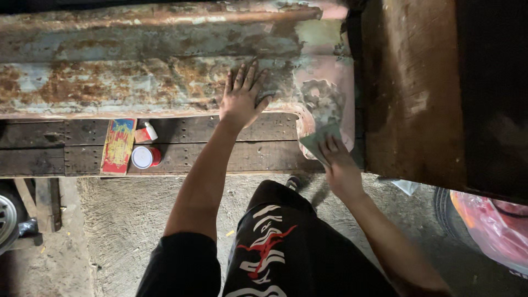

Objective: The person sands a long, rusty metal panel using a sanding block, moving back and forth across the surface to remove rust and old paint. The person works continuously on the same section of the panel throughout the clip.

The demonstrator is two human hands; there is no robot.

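My left hand (242, 94) lies flat, fingers spread, on a rusty blue-grey metal panel (110, 77). My right hand (340, 165) presses a grey-green sheet of sandpaper (320, 136) against the panel's pinkish, filler-covered corner (324, 82). The corner curves down over a dark wooden plank (264, 143). My knee in black shorts with a red and white print (275, 242) is below.
On the plank left of my left arm lie a red and yellow flat packet (117, 146), a small red and white tube (146, 132) and a red can with a white lid (144, 157). A dark rusty post (412, 88) stands right; a tyre (8, 217) at left.
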